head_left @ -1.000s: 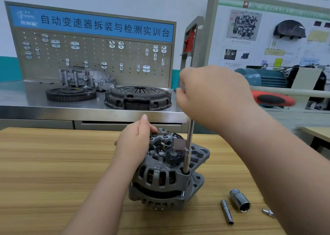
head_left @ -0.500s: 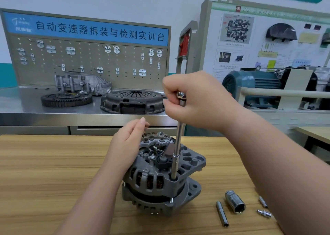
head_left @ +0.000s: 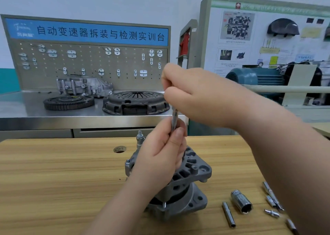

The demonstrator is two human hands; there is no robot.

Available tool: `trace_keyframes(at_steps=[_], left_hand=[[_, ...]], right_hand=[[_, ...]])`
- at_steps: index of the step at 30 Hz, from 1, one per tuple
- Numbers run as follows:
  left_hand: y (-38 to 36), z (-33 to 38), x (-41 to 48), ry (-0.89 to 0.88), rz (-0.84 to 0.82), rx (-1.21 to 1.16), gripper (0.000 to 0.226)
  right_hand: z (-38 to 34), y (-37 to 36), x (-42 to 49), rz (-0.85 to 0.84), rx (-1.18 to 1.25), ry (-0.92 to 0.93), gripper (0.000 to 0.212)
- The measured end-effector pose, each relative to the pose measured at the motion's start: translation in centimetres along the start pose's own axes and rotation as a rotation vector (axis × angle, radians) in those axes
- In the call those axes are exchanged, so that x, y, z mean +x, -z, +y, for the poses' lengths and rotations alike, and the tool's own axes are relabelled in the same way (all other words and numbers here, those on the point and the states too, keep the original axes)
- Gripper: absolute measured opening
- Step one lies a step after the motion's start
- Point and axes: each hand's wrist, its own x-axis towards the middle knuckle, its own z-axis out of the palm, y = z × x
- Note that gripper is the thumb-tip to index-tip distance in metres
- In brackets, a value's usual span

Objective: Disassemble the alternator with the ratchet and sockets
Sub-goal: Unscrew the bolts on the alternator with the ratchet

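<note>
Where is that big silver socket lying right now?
The socket lies lower right in the head view, on the wooden table beside the alternator, between a thin rod and small bits.

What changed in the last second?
The left hand rose off the grey cast-metal alternator and now grips the slim steel extension shaft just below the right hand, which holds its top as before. Alternator and loose chrome sockets stayed put on the wooden table.
</note>
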Motion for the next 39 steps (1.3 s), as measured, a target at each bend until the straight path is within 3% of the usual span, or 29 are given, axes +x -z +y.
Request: trace_keyframes(at_steps=[4,6,9,12,15,20,23,25,26,28,31,34,39], left_hand=[[-0.6,0.0,-0.4,-0.085,0.121,0.052,0.024],[-1.0,-0.3,-0.5,-0.138,0.186,0.125,0.039],[-1.5,-0.7,-0.6,-0.172,0.201,0.184,0.058],[-1.2,-0.7,-0.2,-0.064,0.105,-0.026,0.051],[-0.8,-0.9,0.1,-0.025,-0.018,-0.146,0.042],[-1.6,-0.8,0.6,-0.025,-0.001,-0.121,0.030],[-1.9,-0.6,0.9,-0.006,-0.038,-0.105,0.030],[-1.7,-0.3,1.1,0.029,-0.074,-0.125,0.028],[-1.5,-0.2,1.2,0.044,-0.093,-0.145,0.027],[-1.1,-0.1,1.3,0.074,-0.120,-0.188,0.026],[-0.9,0.2,1.4,0.101,-0.147,-0.200,0.028],[-1.0,0.5,1.6,0.140,-0.136,-0.201,0.032],[-1.2,0.2,1.6,0.165,-0.115,-0.193,0.030]], right_hand=[[-1.5,0.1,-0.8,0.159,-0.278,-0.070,0.045],[-2.7,-0.5,-1.3,0.295,-0.327,-0.090,0.054],[-3.0,-1.7,-1.7,0.381,-0.323,-0.086,0.051],[-2.1,-2.6,-2.1,0.396,-0.357,-0.082,0.043],[-1.2,-3.5,-2.1,0.375,-0.162,-0.021,0.033],[1.4,-5.0,-2.0,0.462,0.389,0.177,0.023],[3.0,-6.4,-2.6,0.814,0.619,0.190,0.010],[3.8,-7.3,-3.2,0.998,0.867,0.051,0.026],[4.3,-7.7,-3.4,0.966,0.981,-0.061,0.035],[5.0,-8.5,-3.3,0.691,1.140,-0.224,0.039],[4.5,-8.9,-2.5,0.354,1.393,-0.112,0.039],[3.5,-8.8,-1.6,0.320,1.602,0.071,0.043],[3.1,-8.5,-1.4,0.348,1.637,0.128,0.027]])
